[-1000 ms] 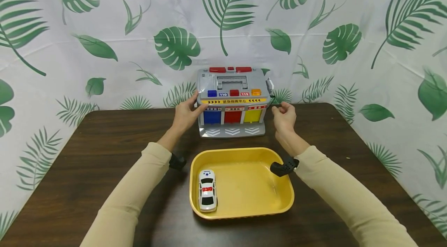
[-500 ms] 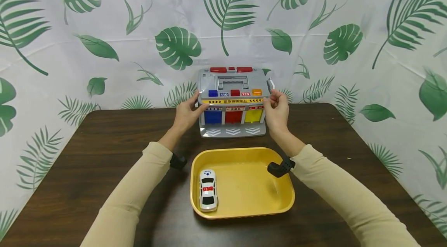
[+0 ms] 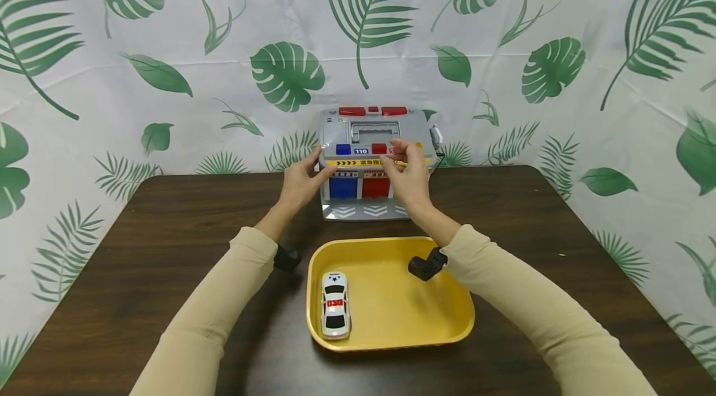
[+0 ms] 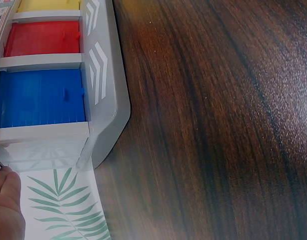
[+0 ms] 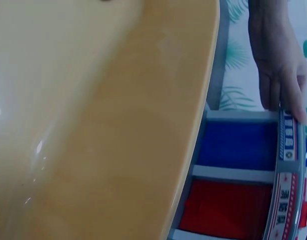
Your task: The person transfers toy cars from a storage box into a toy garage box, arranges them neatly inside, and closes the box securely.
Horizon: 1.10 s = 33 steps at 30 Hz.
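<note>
A grey toy rescue station [image 3: 335, 132] stands at the back of the table, with a carry handle and coloured lights on its roof. My left hand [image 3: 299, 184] grips the left end of the roof, thumb across its front edge. The blue door [image 4: 41, 97] and the red door [image 4: 43, 37] are down. In front of the roof is my right hand [image 3: 412, 181], thumb and forefinger apart near the red light [image 3: 379, 148], with nothing seen between them. It hides the yellow door and part of the yellow sign strip in the head view.
A yellow tray [image 3: 391, 346] sits on the dark wood table [image 3: 168, 247], close in front of the station. A white toy police car [image 3: 335, 306] lies along its left side. Behind the station hangs a leaf-print cloth [image 3: 224, 85].
My right hand has gone from beside the station's right end to its front right corner, then leftward across the roof front. My left hand has stayed in place.
</note>
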Motion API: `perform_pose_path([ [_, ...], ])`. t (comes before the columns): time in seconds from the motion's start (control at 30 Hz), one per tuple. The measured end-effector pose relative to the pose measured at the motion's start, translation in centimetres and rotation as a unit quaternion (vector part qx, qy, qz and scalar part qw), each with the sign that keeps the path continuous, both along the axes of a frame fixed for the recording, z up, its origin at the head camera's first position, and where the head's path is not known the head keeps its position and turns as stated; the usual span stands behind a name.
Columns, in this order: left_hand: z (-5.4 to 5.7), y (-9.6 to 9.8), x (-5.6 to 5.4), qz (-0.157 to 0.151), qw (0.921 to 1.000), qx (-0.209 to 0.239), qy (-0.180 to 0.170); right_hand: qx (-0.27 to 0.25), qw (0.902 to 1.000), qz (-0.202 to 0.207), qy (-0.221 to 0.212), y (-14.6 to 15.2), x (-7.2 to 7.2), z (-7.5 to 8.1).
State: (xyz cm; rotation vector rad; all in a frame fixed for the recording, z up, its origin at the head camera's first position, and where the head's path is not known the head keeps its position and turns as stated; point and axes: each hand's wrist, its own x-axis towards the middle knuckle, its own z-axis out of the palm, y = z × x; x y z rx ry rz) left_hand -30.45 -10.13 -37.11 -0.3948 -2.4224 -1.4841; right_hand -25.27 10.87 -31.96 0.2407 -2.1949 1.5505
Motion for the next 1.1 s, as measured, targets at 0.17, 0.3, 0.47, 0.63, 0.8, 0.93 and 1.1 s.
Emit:
perform_pose_path([
  [0.17, 0.0, 0.0, 0.0, 0.002, 1.0000, -0.001, 0.005, 0.045, 0.9986, 0.020, 0.021, -1.2, -0.7, -0.4],
  [0.3, 0.0, 0.0, 0.1, 0.001, 1.0000, -0.003, 0.005, 0.078, 0.9962, 0.033, 0.018, -1.9, -1.1, -0.6],
  [0.47, 0.0, -0.1, 0.1, -0.006, 1.0000, 0.001, 0.005, 0.137, 0.9900, 0.034, -0.001, -2.6, -1.4, -0.7],
  [0.63, 0.0, -0.1, 0.1, -0.003, 0.9998, -0.007, 0.016, 0.194, 0.9804, 0.036, -0.001, -3.2, -1.6, -0.6],
  [0.8, 0.0, -0.2, 0.1, -0.001, 0.9996, -0.014, 0.024, 0.226, 0.9737, 0.030, 0.002, -3.7, -1.9, -0.8],
  [0.93, 0.0, -0.2, 0.1, 0.003, 0.9995, -0.018, 0.025, 0.246, 0.9692, 0.010, 0.006, -3.9, -2.1, -1.2],
  [1.1, 0.0, -0.3, 0.1, 0.005, 0.9996, -0.018, 0.023, 0.256, 0.9667, -0.009, 0.013, -4.2, -2.2, -1.4],
])
